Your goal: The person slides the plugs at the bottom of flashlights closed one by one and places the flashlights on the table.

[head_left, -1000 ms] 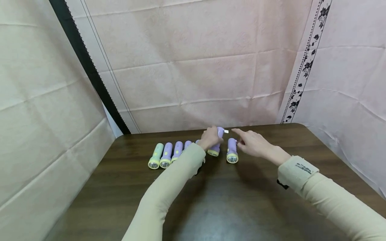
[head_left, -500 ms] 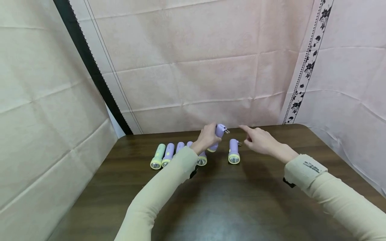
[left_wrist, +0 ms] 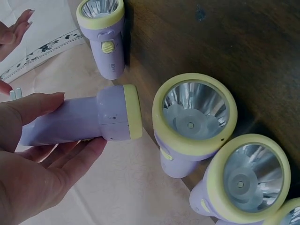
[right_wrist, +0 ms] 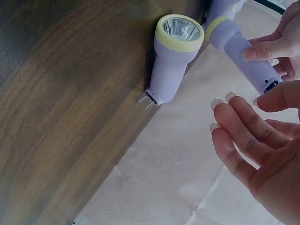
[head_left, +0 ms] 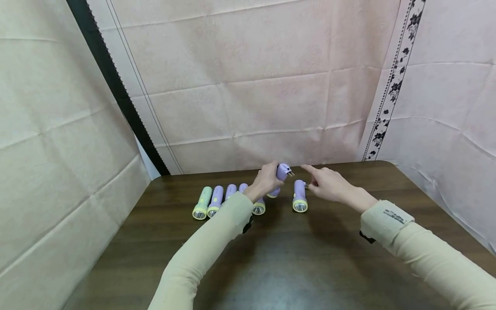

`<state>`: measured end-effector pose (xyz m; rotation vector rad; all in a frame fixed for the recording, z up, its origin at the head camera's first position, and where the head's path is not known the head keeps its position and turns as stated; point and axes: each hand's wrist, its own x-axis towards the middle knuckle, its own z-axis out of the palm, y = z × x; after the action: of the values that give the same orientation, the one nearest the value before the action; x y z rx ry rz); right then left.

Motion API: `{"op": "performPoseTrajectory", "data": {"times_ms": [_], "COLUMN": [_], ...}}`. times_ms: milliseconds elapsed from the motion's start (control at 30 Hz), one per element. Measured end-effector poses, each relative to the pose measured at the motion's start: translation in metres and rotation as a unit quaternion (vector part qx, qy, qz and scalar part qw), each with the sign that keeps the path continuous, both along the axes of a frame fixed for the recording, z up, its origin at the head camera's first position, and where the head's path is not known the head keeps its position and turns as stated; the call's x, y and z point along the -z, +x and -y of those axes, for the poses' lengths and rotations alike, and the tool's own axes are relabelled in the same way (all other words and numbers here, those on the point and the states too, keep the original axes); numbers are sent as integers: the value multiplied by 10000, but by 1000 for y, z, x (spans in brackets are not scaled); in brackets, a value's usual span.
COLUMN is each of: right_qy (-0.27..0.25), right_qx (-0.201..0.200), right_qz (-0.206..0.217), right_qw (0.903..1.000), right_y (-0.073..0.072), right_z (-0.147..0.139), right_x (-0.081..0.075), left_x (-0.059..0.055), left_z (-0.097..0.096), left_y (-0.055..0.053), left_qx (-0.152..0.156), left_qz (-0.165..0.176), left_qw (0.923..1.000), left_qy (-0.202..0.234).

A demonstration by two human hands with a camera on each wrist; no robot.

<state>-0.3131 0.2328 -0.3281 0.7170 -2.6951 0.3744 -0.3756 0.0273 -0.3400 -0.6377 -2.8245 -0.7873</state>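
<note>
My left hand (head_left: 266, 180) grips a purple flashlight (left_wrist: 79, 117) around its body, thumb on one side and fingers on the other. Its tail points toward my right hand, and metal plug prongs (left_wrist: 17, 93) stick out there. My right hand (head_left: 329, 183) hovers beside that tail, holding nothing, its fingers loosely bent in the right wrist view. Below it, another purple flashlight (head_left: 300, 193) with a yellow rim lies on the table, lens toward me. Prongs (right_wrist: 148, 100) show at its tail too.
Left of the held flashlight, a row runs along the dark wooden table (head_left: 294, 262): a green flashlight (head_left: 203, 203), then several purple ones such as this flashlight (head_left: 215, 201). My left forearm partly covers them. A pale cloth (head_left: 252, 103) hangs behind the table's far edge.
My left hand has lifted and tilted the held flashlight, so its prongs now show clearly. My right hand drew back to the right, then came slightly left again.
</note>
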Motion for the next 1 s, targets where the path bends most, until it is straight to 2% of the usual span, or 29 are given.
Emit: {"op": "performPoseTrajectory", "data": {"times_ms": [167, 333, 533, 767, 1000], "right_qy": [2, -32, -77, -88, -74], "right_qx": [-50, -67, -220, -253, -254], "right_qz": [76, 169, 135, 129, 93], "right_qw": [10000, 9998, 9996, 9996, 9996], "right_y": [1, 2, 3, 2, 3], "right_z": [2, 4, 6, 7, 7], "right_x": [1, 4, 6, 7, 8], "left_x": [0, 2, 2, 1, 3], "left_z": [-2, -7, -11, -13, -11], "left_y": [1, 3, 5, 5, 4], "left_qx": [16, 105, 192, 210, 376], "left_qz": [-89, -31, 44, 31, 10], "left_qw": [10000, 9999, 9998, 9997, 9993], "left_qy": [-23, -35, -75, -79, 38]}}
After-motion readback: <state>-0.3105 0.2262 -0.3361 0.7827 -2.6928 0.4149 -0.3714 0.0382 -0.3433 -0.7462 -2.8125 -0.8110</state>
